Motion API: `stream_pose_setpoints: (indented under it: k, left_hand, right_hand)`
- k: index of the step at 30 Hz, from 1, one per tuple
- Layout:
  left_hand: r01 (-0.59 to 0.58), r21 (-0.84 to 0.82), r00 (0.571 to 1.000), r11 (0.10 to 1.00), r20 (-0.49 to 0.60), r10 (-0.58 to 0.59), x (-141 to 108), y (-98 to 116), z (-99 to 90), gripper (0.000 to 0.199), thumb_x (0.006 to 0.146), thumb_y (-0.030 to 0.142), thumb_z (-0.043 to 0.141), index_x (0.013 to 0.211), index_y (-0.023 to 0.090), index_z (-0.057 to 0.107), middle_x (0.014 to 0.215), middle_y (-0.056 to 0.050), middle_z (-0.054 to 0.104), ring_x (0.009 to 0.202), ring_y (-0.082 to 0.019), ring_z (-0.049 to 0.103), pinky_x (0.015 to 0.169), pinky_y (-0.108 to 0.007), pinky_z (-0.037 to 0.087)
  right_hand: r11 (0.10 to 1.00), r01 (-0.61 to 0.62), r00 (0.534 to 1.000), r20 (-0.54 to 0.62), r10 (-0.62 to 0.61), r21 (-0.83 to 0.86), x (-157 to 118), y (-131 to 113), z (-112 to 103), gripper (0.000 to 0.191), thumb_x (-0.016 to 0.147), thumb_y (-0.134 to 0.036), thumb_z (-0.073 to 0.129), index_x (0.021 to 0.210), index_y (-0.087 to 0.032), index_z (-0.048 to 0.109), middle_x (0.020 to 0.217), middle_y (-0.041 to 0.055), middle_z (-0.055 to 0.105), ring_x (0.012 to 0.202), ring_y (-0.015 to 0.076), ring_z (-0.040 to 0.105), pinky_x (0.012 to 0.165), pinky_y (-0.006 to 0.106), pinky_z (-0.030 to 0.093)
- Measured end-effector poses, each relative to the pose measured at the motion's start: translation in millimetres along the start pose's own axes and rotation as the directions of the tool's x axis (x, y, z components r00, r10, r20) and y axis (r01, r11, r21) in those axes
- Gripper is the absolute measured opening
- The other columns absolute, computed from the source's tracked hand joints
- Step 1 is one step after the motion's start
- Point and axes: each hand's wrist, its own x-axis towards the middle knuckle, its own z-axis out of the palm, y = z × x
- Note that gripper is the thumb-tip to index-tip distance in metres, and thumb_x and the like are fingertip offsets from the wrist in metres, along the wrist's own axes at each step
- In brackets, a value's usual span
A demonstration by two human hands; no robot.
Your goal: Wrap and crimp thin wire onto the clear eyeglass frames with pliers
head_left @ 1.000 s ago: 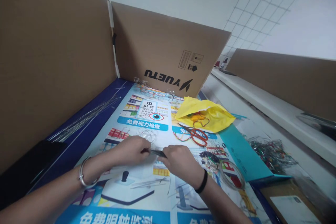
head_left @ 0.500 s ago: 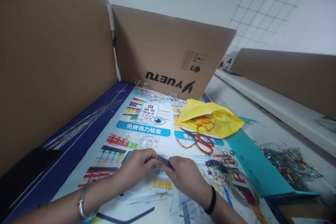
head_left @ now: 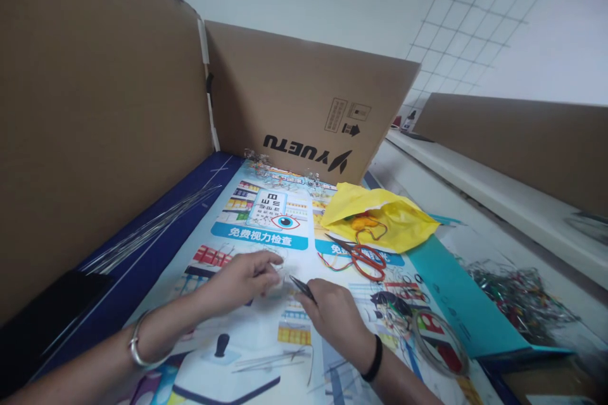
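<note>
My left hand (head_left: 249, 275) is at the middle of the poster-covered table, fingers curled and index finger pointing right. A faint, thin wire piece (head_left: 284, 262) shows at its fingertips, its shape blurred. My right hand (head_left: 335, 313) is closed around a slim dark pointed tool (head_left: 302, 287), like tweezers or fine pliers. The tool's tip points up-left towards my left fingers, with a small gap between. Beyond my right hand lie orange-handled scissors (head_left: 368, 259), by a yellow pouch (head_left: 403, 221) with coloured cord in its mouth.
Loose wire lengths (head_left: 270, 361) lie in front of me; longer wires (head_left: 152, 228) lie at the left. A wire coil (head_left: 439, 342) is on the right, with a tangled wire heap (head_left: 517, 297) beyond. Cardboard panels (head_left: 304, 101) stand at the back and left.
My left hand has moved slightly left and loosened, away from the dark tool's tip. The tool stays in my right hand, now apart from the left fingers. The view has shifted slightly.
</note>
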Motion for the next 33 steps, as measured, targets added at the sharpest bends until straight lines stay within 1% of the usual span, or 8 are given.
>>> stream_pose_setpoints:
  k: [3, 5, 9, 14, 19, 24, 29, 33]
  left_hand:
    - [-0.015, -0.074, 0.978, 0.997, -0.207, -0.001, 6.7, 5.4, -21.4, 0.028, 0.074, 0.035, 0.055, 0.092, 0.014, 0.06, 0.069, -0.001, 0.063, 0.053, -0.011, 0.054, 0.052, -0.022, 0.042]
    - [-0.034, -0.094, 0.928, 0.995, -0.373, -0.003, 12.3, 1.7, -32.1, 0.026, 0.073, 0.037, 0.056, 0.084, 0.014, 0.059, 0.068, 0.0, 0.061, 0.051, -0.01, 0.05, 0.049, -0.02, 0.038]
    - [-0.05, -0.082, 0.847, 0.995, -0.532, -0.002, 23.1, -19.9, -39.7, 0.025, 0.073, 0.037, 0.056, 0.082, 0.015, 0.058, 0.068, 0.001, 0.056, 0.056, -0.01, 0.047, 0.051, -0.02, 0.036]
    - [-0.054, 0.055, 0.849, 0.997, -0.523, 0.074, 28.9, -40.4, -34.9, 0.022, 0.077, 0.037, 0.052, 0.079, 0.017, 0.059, 0.072, 0.001, 0.057, 0.07, -0.015, 0.052, 0.063, -0.022, 0.04]
    - [-0.087, 0.188, 0.895, 0.978, -0.417, 0.16, 28.5, -46.6, -29.4, 0.02, 0.08, 0.029, 0.045, 0.085, 0.016, 0.06, 0.084, -0.002, 0.061, 0.08, -0.018, 0.056, 0.071, -0.026, 0.043]
    - [-0.157, 0.305, 0.914, 0.939, -0.316, 0.255, 26.0, -48.1, -25.9, 0.023, 0.074, 0.016, 0.042, 0.09, 0.017, 0.06, 0.095, -0.004, 0.061, 0.091, -0.019, 0.055, 0.08, -0.029, 0.042]
    - [-0.23, 0.387, 0.902, 0.893, -0.259, 0.344, 26.5, -48.9, -20.3, 0.028, 0.064, 0.006, 0.045, 0.086, 0.018, 0.059, 0.095, -0.004, 0.06, 0.096, -0.019, 0.052, 0.089, -0.032, 0.039]
    - [-0.23, 0.427, 0.886, 0.875, -0.28, 0.37, 29.3, -53.6, -18.7, 0.017, 0.069, 0.009, 0.049, 0.079, 0.018, 0.059, 0.089, -0.003, 0.061, 0.091, -0.019, 0.053, 0.085, -0.031, 0.041]
  right_hand:
    - [0.999, -0.02, 0.993, -0.117, 0.025, 0.042, 7.2, 7.7, 9.7, 0.031, 0.09, -0.039, 0.039, 0.075, -0.018, 0.056, 0.07, 0.0029, 0.063, 0.066, 0.0144, 0.059, 0.056, 0.023, 0.03]
    - [0.997, -0.031, 0.985, -0.17, 0.043, 0.076, 13.8, 11.4, 16.0, 0.034, 0.091, -0.039, 0.036, 0.073, -0.017, 0.054, 0.068, 0.0027, 0.062, 0.065, 0.0137, 0.057, 0.056, 0.023, 0.029]
    - [0.993, -0.042, 0.977, -0.201, 0.063, 0.107, 29.4, 10.9, 22.3, 0.035, 0.092, -0.041, 0.034, 0.074, -0.017, 0.054, 0.066, 0.0025, 0.061, 0.064, 0.0139, 0.057, 0.056, 0.022, 0.029]
    - [0.989, -0.045, 0.972, -0.221, 0.077, 0.143, 47.5, 6.7, 22.9, 0.036, 0.091, -0.042, 0.033, 0.075, -0.018, 0.054, 0.069, 0.0034, 0.062, 0.066, 0.0148, 0.057, 0.057, 0.023, 0.03]
    - [0.961, -0.059, 0.959, -0.252, 0.129, 0.27, 53.6, 12.0, 27.5, 0.038, 0.09, -0.044, 0.032, 0.072, -0.018, 0.052, 0.065, 0.0028, 0.059, 0.059, 0.014, 0.054, 0.053, 0.022, 0.03]
    - [0.945, -0.044, 0.94, -0.307, 0.149, 0.325, 51.6, 13.9, 32.5, 0.039, 0.089, -0.047, 0.033, 0.068, -0.019, 0.05, 0.062, 0.0021, 0.057, 0.056, 0.0141, 0.051, 0.052, 0.022, 0.03]
    - [0.957, -0.02, 0.931, -0.344, 0.123, 0.29, 50.6, 12.7, 35.2, 0.038, 0.088, -0.048, 0.034, 0.067, -0.02, 0.049, 0.06, 0.0011, 0.056, 0.054, 0.0135, 0.049, 0.05, 0.022, 0.029]
    - [0.97, 0.01, 0.918, -0.386, 0.088, 0.245, 50.1, 12.9, 36.8, 0.038, 0.089, -0.047, 0.034, 0.067, -0.02, 0.048, 0.058, 0.0006, 0.056, 0.054, 0.0135, 0.049, 0.05, 0.022, 0.028]
